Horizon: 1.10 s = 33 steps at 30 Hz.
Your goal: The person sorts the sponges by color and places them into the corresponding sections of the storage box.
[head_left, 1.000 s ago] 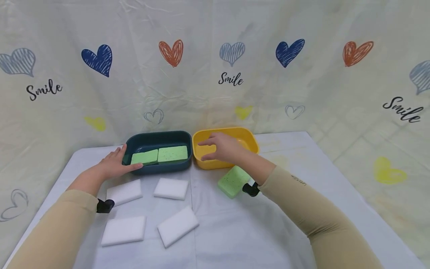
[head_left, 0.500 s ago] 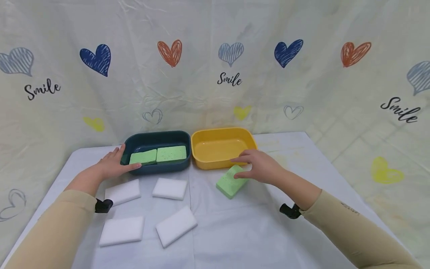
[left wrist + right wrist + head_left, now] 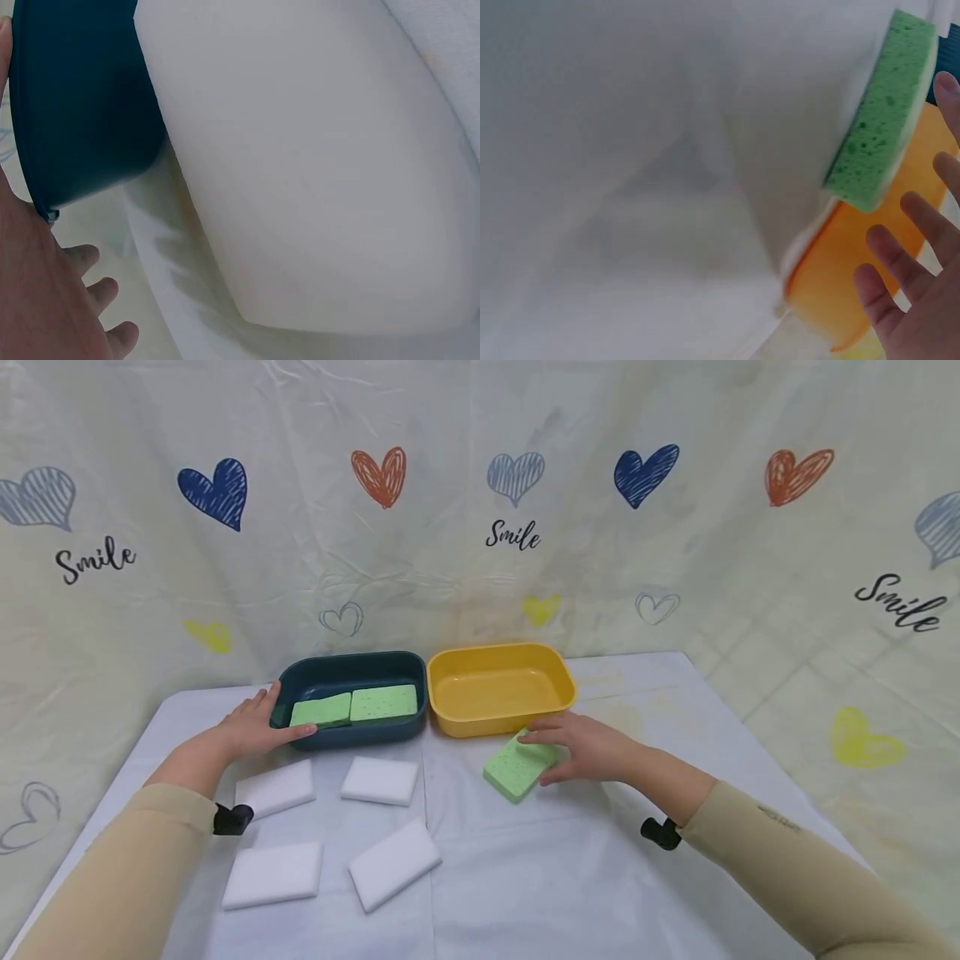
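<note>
My left hand (image 3: 243, 727) rests on the left end of the dark teal box (image 3: 367, 735), its thumb over the front rim. Two green sponges (image 3: 383, 702) lie side by side in that box. On the cloth before the yellow box (image 3: 480, 725) lies a single green sponge (image 3: 513, 768). Spread around its right end are the fingers of my right hand (image 3: 588, 747); in the right wrist view, the fingers stand apart from this sponge (image 3: 885, 112). The yellow box holds nothing visible.
Several white sponges lie on the cloth-covered table at the front left, such as the near white sponge (image 3: 394, 865) and one under my left wrist (image 3: 281, 787). A cloth backdrop (image 3: 450, 568) with printed hearts hangs directly behind the boxes.
My right hand has moved from over the yellow box back and right to the loose green sponge, then slightly lower around its end. The left hand has stayed at the teal box.
</note>
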Available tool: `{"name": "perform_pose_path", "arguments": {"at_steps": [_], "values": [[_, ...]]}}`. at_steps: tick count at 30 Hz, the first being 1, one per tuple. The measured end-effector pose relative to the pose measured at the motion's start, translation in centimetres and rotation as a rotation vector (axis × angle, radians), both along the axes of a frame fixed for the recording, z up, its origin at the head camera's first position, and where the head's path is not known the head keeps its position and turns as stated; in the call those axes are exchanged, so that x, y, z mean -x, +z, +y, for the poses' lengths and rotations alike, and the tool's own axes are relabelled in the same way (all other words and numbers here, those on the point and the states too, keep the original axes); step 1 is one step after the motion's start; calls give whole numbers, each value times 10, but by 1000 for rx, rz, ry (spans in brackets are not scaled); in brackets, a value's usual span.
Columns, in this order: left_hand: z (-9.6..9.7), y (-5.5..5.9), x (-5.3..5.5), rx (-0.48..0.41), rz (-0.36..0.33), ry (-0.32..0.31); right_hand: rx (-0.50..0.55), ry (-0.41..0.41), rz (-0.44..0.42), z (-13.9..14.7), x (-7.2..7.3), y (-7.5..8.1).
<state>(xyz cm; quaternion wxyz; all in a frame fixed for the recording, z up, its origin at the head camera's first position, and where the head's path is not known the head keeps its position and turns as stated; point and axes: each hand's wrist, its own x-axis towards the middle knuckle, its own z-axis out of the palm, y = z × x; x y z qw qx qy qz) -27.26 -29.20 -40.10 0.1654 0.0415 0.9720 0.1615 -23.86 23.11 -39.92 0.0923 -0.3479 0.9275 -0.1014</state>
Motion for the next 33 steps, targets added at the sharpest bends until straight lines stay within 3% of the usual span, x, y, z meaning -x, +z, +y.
{"name": "perform_pose_path", "arguments": {"at_steps": [9, 24, 33], "values": [[2, 2, 1, -5, 4, -10, -101, 37, 2, -1, 11, -12], [2, 4, -2, -7, 2, -5, -250, 107, 40, -17, 15, -13], [1, 3, -1, -21, 7, -7, -225, 93, 22, -17, 10, -9]]}}
